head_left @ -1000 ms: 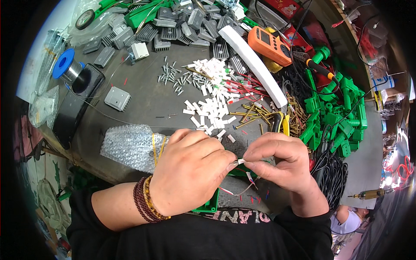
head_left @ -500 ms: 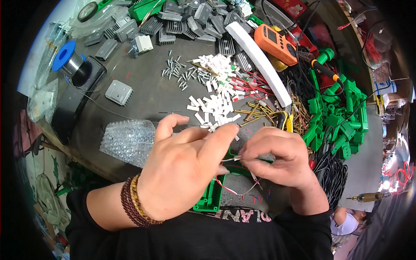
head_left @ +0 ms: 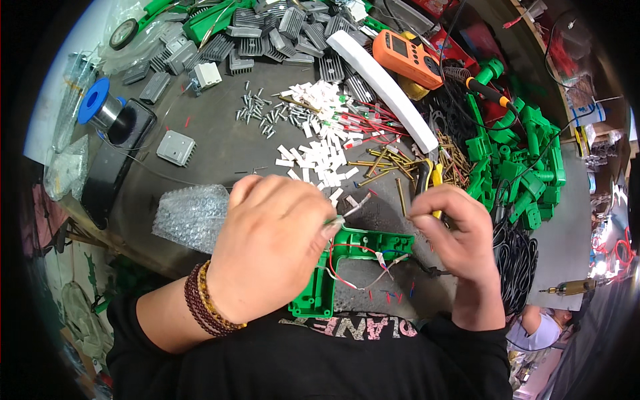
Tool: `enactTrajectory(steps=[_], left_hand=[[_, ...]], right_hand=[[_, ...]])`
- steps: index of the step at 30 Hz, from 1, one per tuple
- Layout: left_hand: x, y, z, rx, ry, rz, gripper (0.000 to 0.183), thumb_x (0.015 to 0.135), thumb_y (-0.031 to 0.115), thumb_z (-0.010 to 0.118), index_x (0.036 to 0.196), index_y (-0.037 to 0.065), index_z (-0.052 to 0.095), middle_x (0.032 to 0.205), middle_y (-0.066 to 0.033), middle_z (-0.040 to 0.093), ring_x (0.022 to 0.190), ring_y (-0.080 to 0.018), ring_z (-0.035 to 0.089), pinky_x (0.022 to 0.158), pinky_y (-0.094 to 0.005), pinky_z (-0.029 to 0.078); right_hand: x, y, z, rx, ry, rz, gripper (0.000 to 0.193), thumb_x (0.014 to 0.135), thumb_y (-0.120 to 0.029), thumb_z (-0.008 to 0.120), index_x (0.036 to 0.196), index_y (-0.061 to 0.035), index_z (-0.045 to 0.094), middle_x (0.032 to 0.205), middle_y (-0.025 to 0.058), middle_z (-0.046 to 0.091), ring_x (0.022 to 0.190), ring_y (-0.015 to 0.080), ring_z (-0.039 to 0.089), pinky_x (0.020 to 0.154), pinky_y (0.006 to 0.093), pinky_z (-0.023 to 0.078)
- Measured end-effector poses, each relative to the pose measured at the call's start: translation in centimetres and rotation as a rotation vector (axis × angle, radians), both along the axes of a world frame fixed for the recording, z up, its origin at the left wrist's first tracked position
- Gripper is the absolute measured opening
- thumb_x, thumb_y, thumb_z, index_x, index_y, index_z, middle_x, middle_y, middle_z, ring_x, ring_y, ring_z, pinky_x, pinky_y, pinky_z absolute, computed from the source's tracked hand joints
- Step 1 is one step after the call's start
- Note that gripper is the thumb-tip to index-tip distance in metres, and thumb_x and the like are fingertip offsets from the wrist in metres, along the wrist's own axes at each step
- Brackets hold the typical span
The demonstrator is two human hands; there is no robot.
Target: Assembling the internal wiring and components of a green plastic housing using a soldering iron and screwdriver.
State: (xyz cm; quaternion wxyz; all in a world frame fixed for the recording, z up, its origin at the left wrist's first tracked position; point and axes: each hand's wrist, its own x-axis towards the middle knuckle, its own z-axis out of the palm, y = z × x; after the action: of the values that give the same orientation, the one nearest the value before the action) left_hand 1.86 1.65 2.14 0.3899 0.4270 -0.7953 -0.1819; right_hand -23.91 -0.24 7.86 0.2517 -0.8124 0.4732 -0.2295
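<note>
My left hand (head_left: 273, 243) is closed over the upper left part of a green plastic housing (head_left: 383, 241). Its thumb and fingers pinch a thin wire with a pale sleeve (head_left: 355, 209), though the fingers partly hide the grip. My right hand (head_left: 457, 230) hovers beyond the housing's right end, fingers curled but thumb and forefinger apart, with nothing between them. Red and white wires (head_left: 333, 267) loop out of the housing, their sleeved ends lying to the right. The housing's lower part (head_left: 312, 300) lies close to my body.
White sleeves (head_left: 320, 157), screws (head_left: 263, 110) and brass-coloured bolts (head_left: 383, 163) lie in piles ahead. Grey heat sinks (head_left: 267, 43) fill the back. An orange multimeter (head_left: 405, 59) and green parts (head_left: 527, 167) are at the right. A solder spool (head_left: 100, 110) and bubble wrap (head_left: 190, 217) lie left.
My right hand has let go of the wire and drawn away to the right. My left hand has closed into a pinch. More of the green housing and its wires now shows.
</note>
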Motion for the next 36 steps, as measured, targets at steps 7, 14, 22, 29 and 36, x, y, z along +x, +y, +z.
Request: enactTrajectory(steps=[7, 14, 22, 29, 36], left_hand=[[-0.1, 3.3, -1.2, -0.349, -0.143, -0.094, 0.022, 0.063, 0.025, 0.077, 0.083, 0.018, 0.069, 0.097, 0.0046, 0.064, 0.087, -0.0158, 0.056, 0.082, -0.036, 0.034], [0.1, 2.9, -1.7, -0.312, -0.144, -0.124, 0.021, 0.064, 0.019, 0.078, 0.082, 0.016, 0.07, 0.087, 0.007, 0.065, 0.083, -0.0181, 0.054, 0.08, -0.0386, 0.032], [-0.2, 3.1, -2.3, -0.279, -0.139, -0.098, 0.015, 0.065, 0.019, 0.077, 0.078, 0.016, 0.07, 0.092, 0.0026, 0.062, 0.092, -0.0217, 0.053, 0.085, -0.0413, 0.031], [-0.2, 3.0, -2.6, -0.276, -0.082, -0.084, 0.015, 0.066, 0.02, 0.077, 0.079, 0.017, 0.069, 0.093, 0.0029, 0.061, 0.09, -0.0214, 0.054, 0.085, -0.0406, 0.032], [-0.2, 2.9, -2.7, -0.259, -0.063, -0.085, 0.015, 0.066, 0.02, 0.077, 0.079, 0.017, 0.069, 0.094, 0.0026, 0.062, 0.088, -0.0207, 0.055, 0.084, -0.04, 0.033]], right_hand=[[-0.6, 3.4, -0.9, 0.022, 0.257, 0.164, 0.025, 0.074, -0.016, 0.084, 0.09, -0.0056, 0.068, 0.097, 0.0078, 0.064, 0.091, 0.0279, 0.061, 0.079, 0.0368, 0.049], [-1.9, 2.5, -0.5, 0.67, -0.325, -0.045, 0.017, 0.081, -0.011, 0.08, 0.083, -0.0016, 0.066, 0.089, 0.0037, 0.06, 0.087, 0.0142, 0.056, 0.077, 0.0276, 0.044], [0.8, 2.5, -1.1, 0.424, -0.054, 0.044, 0.015, 0.078, -0.013, 0.083, 0.085, -0.0043, 0.073, 0.076, 0.0044, 0.062, 0.068, 0.0164, 0.06, 0.061, 0.0287, 0.045], [2.4, 3.2, -1.6, 0.269, -0.024, 0.072, 0.014, 0.073, -0.012, 0.084, 0.082, -0.0065, 0.074, 0.072, 0.0055, 0.061, 0.064, 0.0191, 0.06, 0.056, 0.0314, 0.045], [2.4, 2.7, -2.0, 0.218, -0.078, 0.102, 0.017, 0.069, -0.011, 0.086, 0.08, -0.0063, 0.075, 0.066, 0.0038, 0.059, 0.061, 0.0177, 0.059, 0.053, 0.031, 0.043]])
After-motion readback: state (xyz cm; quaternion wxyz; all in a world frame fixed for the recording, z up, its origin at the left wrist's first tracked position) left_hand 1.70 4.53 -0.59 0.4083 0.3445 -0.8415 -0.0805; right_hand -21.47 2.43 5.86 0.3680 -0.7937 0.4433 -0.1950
